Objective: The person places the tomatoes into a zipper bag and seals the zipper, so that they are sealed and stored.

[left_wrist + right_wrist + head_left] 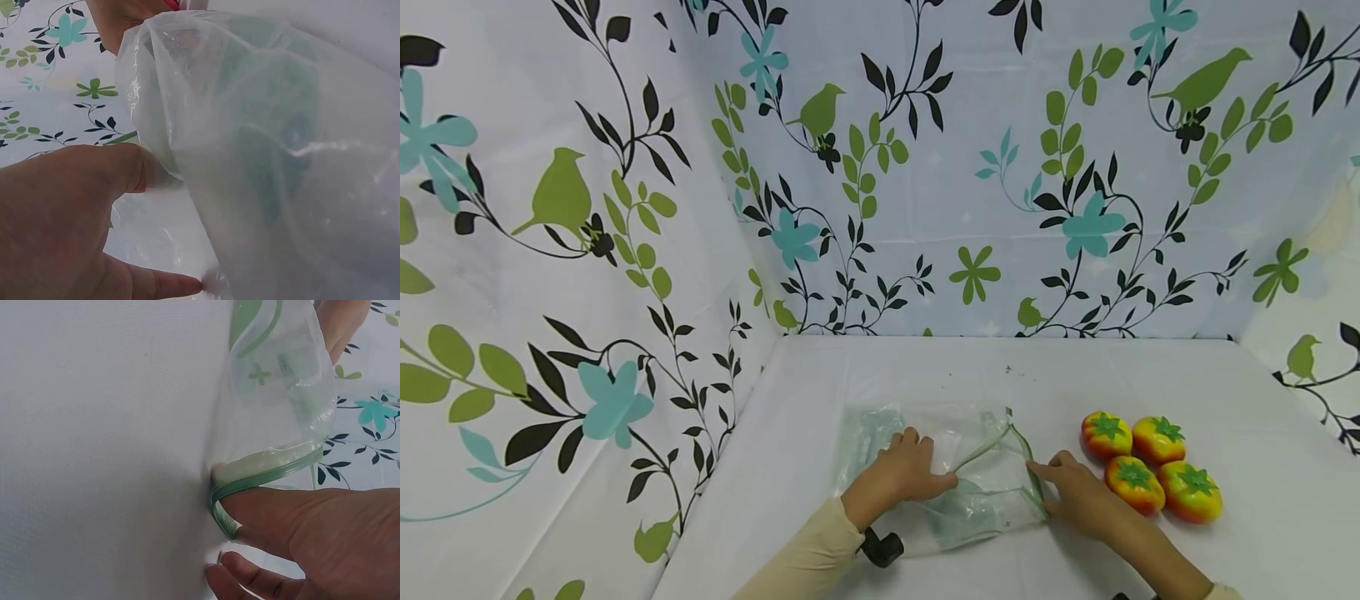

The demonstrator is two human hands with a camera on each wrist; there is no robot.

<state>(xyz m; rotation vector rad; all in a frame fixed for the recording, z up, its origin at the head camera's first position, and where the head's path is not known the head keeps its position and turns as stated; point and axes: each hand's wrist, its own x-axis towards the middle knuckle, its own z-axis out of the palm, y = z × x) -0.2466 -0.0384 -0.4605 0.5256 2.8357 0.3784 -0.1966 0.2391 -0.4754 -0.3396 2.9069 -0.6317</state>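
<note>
A clear plastic zip bag (977, 521) with a green zip strip lies flat on the white table, its mouth facing right and spread apart. My left hand (906, 471) rests over its upper side with fingers spread. The left thumb (128, 165) meets the loose film at the lip, its tip partly hidden by plastic. My right hand (1078, 496) holds the near lip of the mouth. In the right wrist view, one digit of the right hand (344, 531) reaches behind the green strip (265, 478), while other fingers curl beneath it.
Several red-and-yellow toy persimmons (1135, 483) with green leafy tops sit close together just right of my right hand. A black strap piece (882, 548) shows at my left wrist. Patterned cloth (970, 167) hangs behind and beside the white table (760, 500).
</note>
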